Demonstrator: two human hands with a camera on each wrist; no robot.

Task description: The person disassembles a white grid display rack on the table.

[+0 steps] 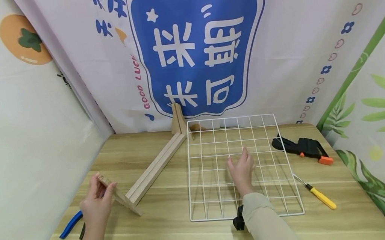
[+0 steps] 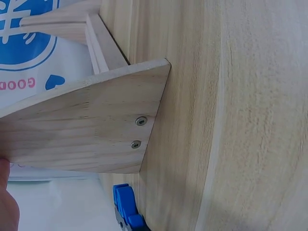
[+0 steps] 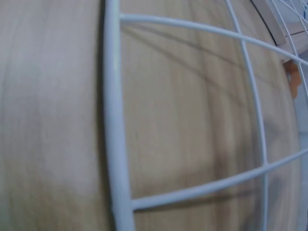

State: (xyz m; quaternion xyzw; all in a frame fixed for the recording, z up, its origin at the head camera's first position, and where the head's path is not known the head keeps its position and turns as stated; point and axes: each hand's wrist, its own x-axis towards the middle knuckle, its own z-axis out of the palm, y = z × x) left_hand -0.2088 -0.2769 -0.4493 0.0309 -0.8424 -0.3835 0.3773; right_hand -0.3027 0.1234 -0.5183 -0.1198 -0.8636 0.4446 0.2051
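My left hand [image 1: 95,205] grips the upper end of a tapered wooden end panel [image 1: 122,201] between thumb and fingers. The panel stands at the near end of a wooden beam [image 1: 157,168]; a matching upright [image 1: 178,119] is at the far end. Two screw heads [image 2: 138,132] show low on the panel's outer face in the left wrist view. My right hand [image 1: 242,170] is at the middle of a white wire grid [image 1: 216,169], thumb and fingers spread among its wires. The grid slopes up toward the back, and its near edge [image 3: 115,110] lies close over the table.
Blue-handled pliers [image 1: 71,224] lie by my left wrist. Right of the grid are a black clamp with orange ends [image 1: 300,147] and a yellow-handled screwdriver [image 1: 322,198]. Printed cloth [image 1: 277,72] hangs behind the wooden table [image 1: 167,231].
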